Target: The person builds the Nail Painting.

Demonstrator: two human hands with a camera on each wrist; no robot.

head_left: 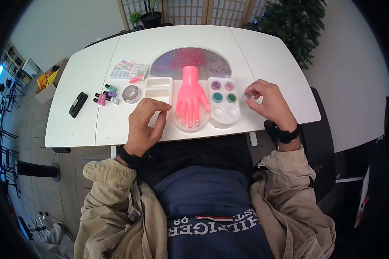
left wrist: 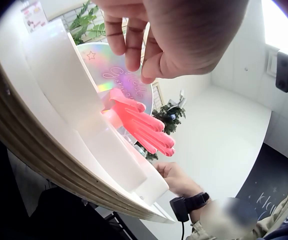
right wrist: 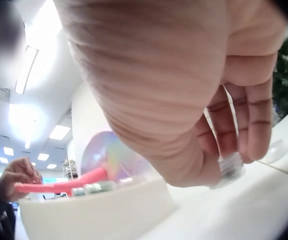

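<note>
On the white table, a pink practice hand (head_left: 190, 95) lies fingers toward me, one fingertip bearing a pale nail. Right of it stands a white palette tray (head_left: 217, 116) holding several small pots of purple, pink, teal and green glitter. Beyond the tray's right side, my right hand (head_left: 270, 101) pinches a small clear pot or lid (right wrist: 230, 169) between thumb and fingers, close over the table. Another clear lid (right wrist: 276, 150) lies just past those fingertips in the right wrist view. My left hand (head_left: 145, 125) hovers left of the practice hand, fingers loosely bent, nothing visible in them.
A holographic half-round board (head_left: 164, 60) is behind the practice hand. To the left are a white compartment tray (head_left: 159, 81), a tape roll (head_left: 130, 93), nail polish bottles (head_left: 101, 101), a black stapler-like object (head_left: 78, 105) and a sticker sheet (head_left: 125, 65).
</note>
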